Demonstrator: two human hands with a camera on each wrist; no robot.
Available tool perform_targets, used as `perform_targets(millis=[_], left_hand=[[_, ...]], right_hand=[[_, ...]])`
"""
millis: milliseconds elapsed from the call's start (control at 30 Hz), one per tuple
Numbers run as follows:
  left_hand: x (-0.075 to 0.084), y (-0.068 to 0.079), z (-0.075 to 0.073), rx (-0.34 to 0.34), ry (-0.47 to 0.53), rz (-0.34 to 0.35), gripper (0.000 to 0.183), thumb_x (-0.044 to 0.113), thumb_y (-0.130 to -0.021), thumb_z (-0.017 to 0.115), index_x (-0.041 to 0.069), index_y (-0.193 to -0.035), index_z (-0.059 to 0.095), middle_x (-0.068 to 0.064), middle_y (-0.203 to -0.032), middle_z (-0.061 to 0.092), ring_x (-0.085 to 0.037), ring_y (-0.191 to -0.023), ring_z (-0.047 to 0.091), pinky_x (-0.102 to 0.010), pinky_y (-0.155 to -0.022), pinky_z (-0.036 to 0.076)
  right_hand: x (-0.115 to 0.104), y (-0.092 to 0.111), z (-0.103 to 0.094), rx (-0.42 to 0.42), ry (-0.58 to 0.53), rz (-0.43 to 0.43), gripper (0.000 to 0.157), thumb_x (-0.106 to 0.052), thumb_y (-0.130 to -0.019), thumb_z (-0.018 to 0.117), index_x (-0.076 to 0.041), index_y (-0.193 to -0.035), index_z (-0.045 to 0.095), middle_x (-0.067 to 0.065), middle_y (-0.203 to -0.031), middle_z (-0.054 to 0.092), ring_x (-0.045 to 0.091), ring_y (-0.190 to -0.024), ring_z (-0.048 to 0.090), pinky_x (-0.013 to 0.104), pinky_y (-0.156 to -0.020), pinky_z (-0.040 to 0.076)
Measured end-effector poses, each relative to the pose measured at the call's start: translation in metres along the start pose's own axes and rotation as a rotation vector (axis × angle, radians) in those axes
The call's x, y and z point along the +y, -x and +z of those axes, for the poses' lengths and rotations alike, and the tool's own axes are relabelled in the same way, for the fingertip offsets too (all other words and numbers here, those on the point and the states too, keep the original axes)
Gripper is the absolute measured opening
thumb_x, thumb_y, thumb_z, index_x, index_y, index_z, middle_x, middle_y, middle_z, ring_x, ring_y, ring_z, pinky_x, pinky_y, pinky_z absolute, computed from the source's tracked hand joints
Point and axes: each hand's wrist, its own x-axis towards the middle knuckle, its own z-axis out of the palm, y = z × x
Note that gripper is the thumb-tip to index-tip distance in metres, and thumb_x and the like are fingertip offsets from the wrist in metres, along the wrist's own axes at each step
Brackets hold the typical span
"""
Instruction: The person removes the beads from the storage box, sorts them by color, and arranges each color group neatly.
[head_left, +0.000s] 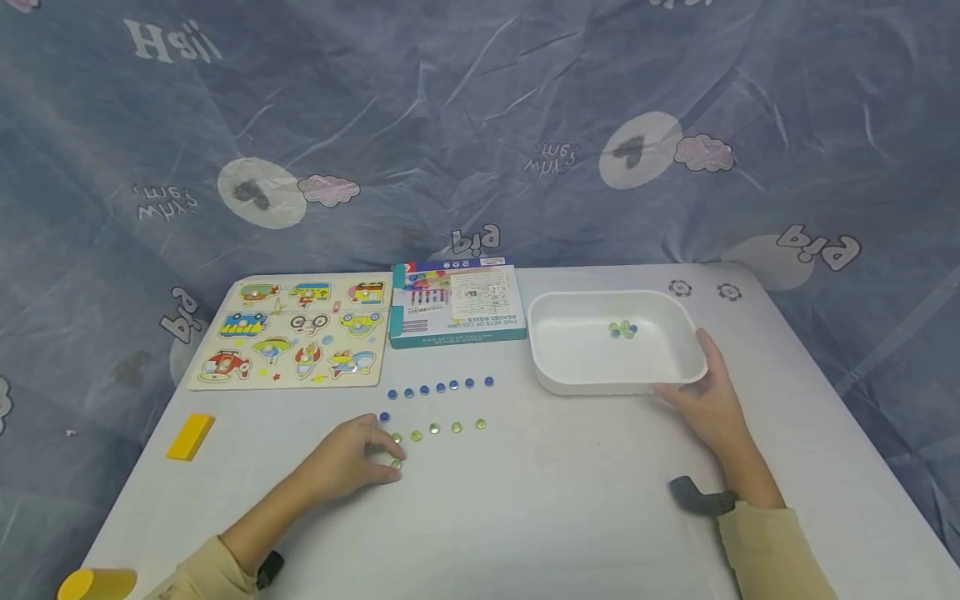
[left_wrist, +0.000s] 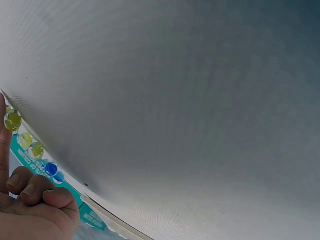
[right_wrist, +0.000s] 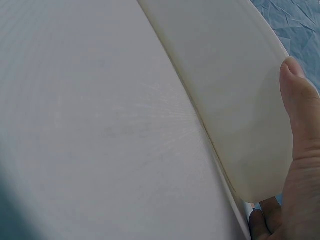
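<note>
My left hand (head_left: 348, 458) is at the near end of two rows of small glass marbles, thumb and index finger closed round a yellow-green marble (head_left: 396, 463). In the left wrist view that marble (left_wrist: 12, 120) shows against the index finger, the other fingers curled. Several yellow-green marbles (head_left: 434, 428) form the nearer row and several blue marbles (head_left: 439, 387) the farther one; one blue marble (head_left: 385, 417) lies just beyond the knuckles. My right hand (head_left: 708, 400) grips the near right corner of a white tray (head_left: 592, 388), thumb along its side. Inside it sits a small cluster of marbles (head_left: 623, 330).
A wooden vehicle puzzle board (head_left: 300, 333) and a teal-edged box (head_left: 457, 340) lie at the back left of the white table. A yellow block (head_left: 191, 437) lies at the left, with a yellow cylinder (head_left: 97, 584) at the near left corner. Patterned cloth (head_left: 450, 125) hangs behind.
</note>
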Motion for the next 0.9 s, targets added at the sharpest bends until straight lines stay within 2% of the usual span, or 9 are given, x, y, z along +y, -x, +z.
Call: perform_targets(millis=[267, 433, 533, 667, 733, 900], left_hand=[[0.001, 0.0, 0.0, -0.007, -0.01, 0.018, 0.021, 0.027, -0.063, 0.085, 0.033, -0.079, 0.073, 0.01, -0.079, 0.055, -0.01, -0.078, 0.049, -0.026, -0.071, 0.041], [0.005, 0.002, -0.004, 0.0, 0.0, 0.025, 0.023, 0.028, -0.064, 0.085, 0.034, -0.082, 0.073, 0.013, -0.087, 0.058, -0.008, -0.089, 0.054, -0.034, -0.083, 0.047], [0.012, 0.003, -0.01, 0.008, 0.02, 0.046, 0.023, 0.029, -0.065, 0.085, 0.032, -0.085, 0.073, 0.012, -0.089, 0.059, -0.011, -0.09, 0.055, -0.032, -0.082, 0.047], [0.03, 0.001, -0.024, 0.024, 0.048, 0.111, 0.024, 0.029, -0.068, 0.084, 0.028, -0.09, 0.074, 0.004, -0.088, 0.059, -0.017, -0.083, 0.053, -0.024, -0.068, 0.044], [0.043, -0.001, -0.031, 0.037, 0.038, 0.14, 0.023, 0.031, -0.069, 0.083, 0.03, -0.09, 0.073, 0.004, -0.086, 0.058, -0.016, -0.08, 0.052, -0.022, -0.064, 0.043], [0.081, -0.013, -0.039, 0.051, -0.009, 0.225, 0.025, 0.038, -0.071, 0.081, 0.039, -0.093, 0.069, 0.011, -0.08, 0.052, -0.015, -0.079, 0.049, -0.026, -0.065, 0.041]], right_hand=[[-0.001, 0.001, -0.001, -0.003, -0.007, -0.005, 0.108, -0.032, -0.077, 0.078, -0.037, -0.15, -0.001, -0.003, -0.16, 0.008, 0.029, -0.147, 0.006, 0.055, -0.116, 0.003], [-0.001, 0.001, -0.001, -0.011, -0.025, -0.007, 0.108, -0.03, -0.077, 0.078, -0.038, -0.15, -0.001, -0.005, -0.16, 0.008, 0.028, -0.148, 0.007, 0.054, -0.117, 0.003], [-0.001, 0.002, -0.001, -0.011, -0.025, -0.004, 0.108, -0.031, -0.077, 0.078, -0.038, -0.15, -0.001, -0.006, -0.159, 0.009, 0.028, -0.148, 0.007, 0.055, -0.116, 0.004], [-0.001, 0.002, -0.002, -0.009, -0.026, 0.0, 0.109, -0.031, -0.076, 0.078, -0.038, -0.15, -0.001, -0.005, -0.16, 0.009, 0.029, -0.148, 0.007, 0.056, -0.116, 0.004], [0.0, 0.002, -0.002, -0.014, -0.036, 0.0, 0.109, -0.031, -0.076, 0.079, -0.038, -0.15, -0.001, -0.004, -0.16, 0.009, 0.029, -0.147, 0.008, 0.056, -0.116, 0.004], [0.0, 0.002, -0.001, -0.015, -0.035, 0.009, 0.11, -0.033, -0.075, 0.079, -0.037, -0.15, -0.002, -0.004, -0.16, 0.009, 0.031, -0.147, 0.008, 0.058, -0.115, 0.005]])
